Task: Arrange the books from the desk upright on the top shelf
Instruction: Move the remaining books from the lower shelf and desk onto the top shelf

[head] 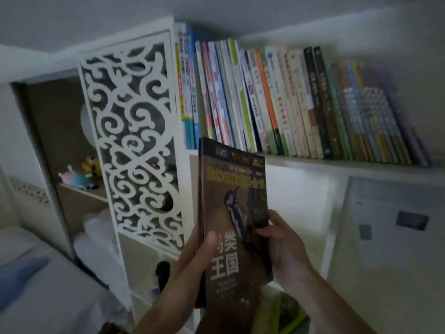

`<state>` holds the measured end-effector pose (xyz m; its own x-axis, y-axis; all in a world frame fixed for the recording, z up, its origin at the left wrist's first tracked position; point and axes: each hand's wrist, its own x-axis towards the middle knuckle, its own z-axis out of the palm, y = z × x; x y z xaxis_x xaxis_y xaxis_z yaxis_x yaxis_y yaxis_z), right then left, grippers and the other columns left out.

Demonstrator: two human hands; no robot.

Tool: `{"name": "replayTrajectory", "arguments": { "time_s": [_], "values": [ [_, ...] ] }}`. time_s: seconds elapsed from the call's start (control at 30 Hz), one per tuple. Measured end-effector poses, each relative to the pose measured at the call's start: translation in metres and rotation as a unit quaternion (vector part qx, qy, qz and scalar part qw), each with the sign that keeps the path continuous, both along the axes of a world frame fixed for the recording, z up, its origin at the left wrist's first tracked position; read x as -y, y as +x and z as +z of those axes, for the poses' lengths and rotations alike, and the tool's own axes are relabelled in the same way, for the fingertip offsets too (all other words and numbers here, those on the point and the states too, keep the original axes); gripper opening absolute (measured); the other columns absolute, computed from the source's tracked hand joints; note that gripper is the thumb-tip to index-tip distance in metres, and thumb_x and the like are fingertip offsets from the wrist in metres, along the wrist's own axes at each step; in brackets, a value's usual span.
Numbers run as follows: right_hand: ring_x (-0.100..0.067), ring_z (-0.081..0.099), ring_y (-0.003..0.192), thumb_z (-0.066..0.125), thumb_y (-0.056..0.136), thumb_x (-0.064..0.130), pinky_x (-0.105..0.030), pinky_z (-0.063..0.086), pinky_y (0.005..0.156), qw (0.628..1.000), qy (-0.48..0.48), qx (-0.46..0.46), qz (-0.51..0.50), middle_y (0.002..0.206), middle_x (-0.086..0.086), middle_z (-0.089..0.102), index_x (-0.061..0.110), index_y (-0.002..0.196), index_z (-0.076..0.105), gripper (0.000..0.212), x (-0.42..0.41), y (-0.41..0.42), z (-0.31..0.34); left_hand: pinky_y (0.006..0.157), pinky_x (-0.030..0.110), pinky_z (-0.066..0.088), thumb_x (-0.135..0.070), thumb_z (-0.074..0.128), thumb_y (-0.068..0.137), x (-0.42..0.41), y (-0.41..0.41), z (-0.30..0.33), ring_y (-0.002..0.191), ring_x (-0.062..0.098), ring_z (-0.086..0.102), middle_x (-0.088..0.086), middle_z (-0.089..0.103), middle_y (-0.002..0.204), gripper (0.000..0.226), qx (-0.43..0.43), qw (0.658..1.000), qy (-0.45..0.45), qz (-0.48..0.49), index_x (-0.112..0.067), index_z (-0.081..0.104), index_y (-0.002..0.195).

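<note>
I hold a thin stack of brown books [234, 189] upright in front of me, the front cover showing a woodpecker and large white characters. My left hand [199, 251] grips the spine side, thumb pressed on the cover. My right hand [281, 244] grips the right edge, fingers curled onto the cover. The stack's top reaches just below the white top shelf [337, 165]. That shelf carries a long row of upright books [277, 100], leaning slightly, with a narrow gap near its left end above my stack.
A white carved lattice panel [134, 141] stands left of the shelf. Behind it is a cubby with small plush toys [79, 174]. A green book [286, 309] lies low under my right forearm. A grey box [390, 227] sits under the shelf at right.
</note>
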<state>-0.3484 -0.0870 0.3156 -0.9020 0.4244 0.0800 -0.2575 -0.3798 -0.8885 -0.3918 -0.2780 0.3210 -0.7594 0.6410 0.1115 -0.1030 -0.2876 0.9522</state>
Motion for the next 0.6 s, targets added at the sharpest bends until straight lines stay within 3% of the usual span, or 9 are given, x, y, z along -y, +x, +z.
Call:
{"name": "replayTrajectory", "arguments": {
  "time_s": [0.07,0.17,0.23,0.4,0.53,0.6],
  "values": [
    [-0.041,0.07,0.094,0.057,0.074,-0.002,-0.046,0.056,0.078,1.0,-0.015,-0.01,0.022,0.117,-0.031,0.068,-0.001,0.123,0.061,0.049,-0.005,0.001,0.015,0.091,0.042,0.056,-0.058,0.086,0.056,-0.009,0.013,0.018,0.106,0.016,0.074,-0.008,0.077,0.116,0.065,-0.033,0.999,0.023,-0.006,-0.048,0.072,0.119],
    [-0.045,0.066,0.101,0.058,0.07,0.001,-0.061,0.048,0.098,0.999,-0.037,-0.023,0.029,0.126,-0.036,0.062,-0.003,0.128,0.059,0.058,-0.011,0.002,0.028,0.074,0.024,0.058,-0.044,0.073,0.067,-0.02,0.028,0.043,0.093,0.003,0.075,-0.017,0.078,0.104,0.028,-0.07,0.997,0.03,-0.029,-0.061,0.074,0.09],
    [-0.052,0.062,0.111,0.061,0.064,0.005,-0.067,0.039,0.108,0.998,-0.043,-0.02,0.037,0.129,-0.038,0.059,0.0,0.129,0.061,0.066,-0.016,0.001,0.031,0.072,0.02,0.059,-0.049,0.079,0.079,-0.029,0.027,0.05,0.095,0.004,0.075,-0.015,0.078,0.105,0.017,-0.098,0.994,0.027,-0.025,-0.061,0.073,0.089],
    [-0.051,0.059,0.111,0.062,0.072,0.011,-0.07,0.032,0.111,0.995,-0.069,-0.039,0.069,0.125,-0.039,0.058,-0.003,0.132,0.059,0.062,-0.019,0.0,0.033,0.086,0.028,0.058,-0.057,0.074,0.071,-0.042,0.021,0.053,0.11,0.018,0.072,-0.001,0.076,0.117,0.043,-0.192,0.981,0.038,-0.013,-0.045,0.067,0.112],
    [-0.048,0.062,0.104,0.055,0.077,0.007,-0.06,0.048,0.097,0.993,-0.071,-0.051,0.079,0.116,-0.033,0.063,-0.003,0.127,0.063,0.051,-0.024,0.002,0.036,0.078,0.021,0.057,-0.039,0.068,0.082,-0.046,0.018,0.055,0.103,0.015,0.074,-0.001,0.077,0.111,0.042,-0.206,0.977,0.038,-0.027,-0.032,0.061,0.123],
    [-0.048,0.065,0.102,0.061,0.071,0.007,-0.055,0.054,0.091,0.994,-0.049,-0.059,0.076,0.114,-0.033,0.065,-0.002,0.122,0.066,0.052,-0.026,0.001,0.039,0.081,0.019,0.056,-0.044,0.071,0.081,-0.047,0.018,0.055,0.106,0.014,0.073,-0.003,0.076,0.113,0.047,-0.221,0.974,0.024,-0.033,-0.034,0.061,0.125]
  ]
}}
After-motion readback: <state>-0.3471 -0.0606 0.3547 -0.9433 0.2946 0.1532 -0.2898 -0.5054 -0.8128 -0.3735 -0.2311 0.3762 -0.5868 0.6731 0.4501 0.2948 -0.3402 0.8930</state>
